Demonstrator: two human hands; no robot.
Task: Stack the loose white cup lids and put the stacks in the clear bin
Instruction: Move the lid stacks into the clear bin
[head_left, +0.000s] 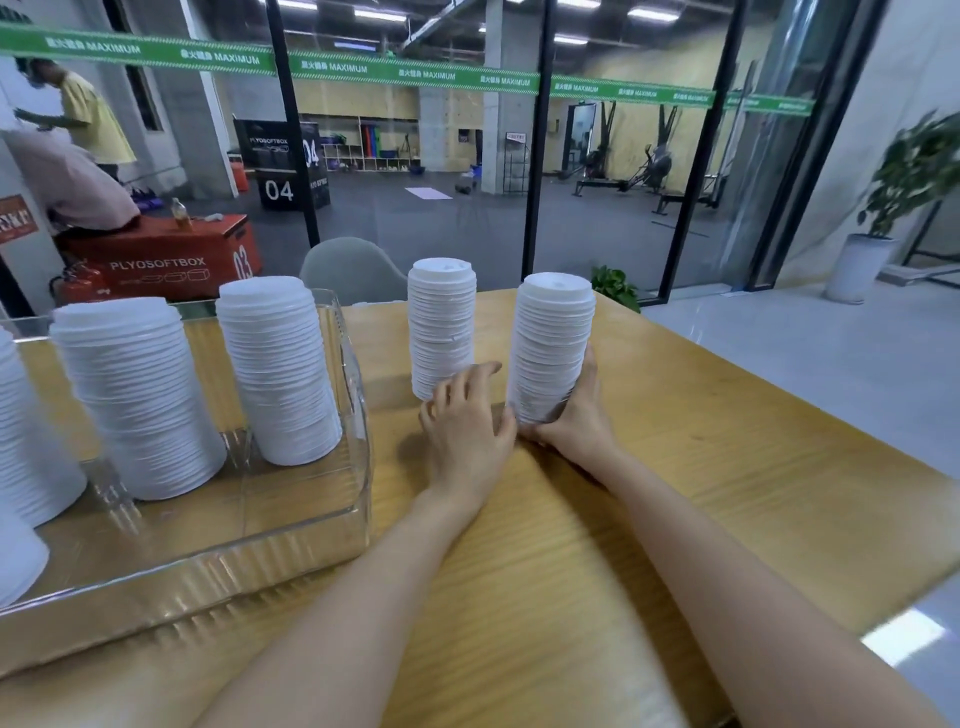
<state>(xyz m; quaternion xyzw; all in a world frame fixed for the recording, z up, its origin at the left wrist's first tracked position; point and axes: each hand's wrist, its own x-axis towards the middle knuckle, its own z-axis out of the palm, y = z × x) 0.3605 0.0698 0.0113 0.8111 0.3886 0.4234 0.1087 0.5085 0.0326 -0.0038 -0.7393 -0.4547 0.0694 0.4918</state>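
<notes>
Right grip (574, 415) is closed round the foot of a tall lid stack (553, 338), with fingers running up its right flank and the palm tucked against its lower edge. Left grip (467, 426) holds nothing: its fingers are spread and relaxed, palm down, with the fingertips at the lower left edge of that same stack. Whether they press it or only brush it cannot be told.

The held stack stands right of the clear bin (358, 467), apart from it, on the wooden counter (675, 493). Whether its base is flat on the counter or slightly raised cannot be told. A second stack (441, 327) of about the same height stands upright and free between the bin and the held stack, a little farther from the person.

Inside the bin, against its right wall, stands a third stack (278, 369). Deeper in toward the bin's left is a wider stack (135, 395). More lids (26, 441) are cut off by the frame's left edge.

Beyond the bin's far right corner, a grey chair (353, 267) rises behind the counter.
</notes>
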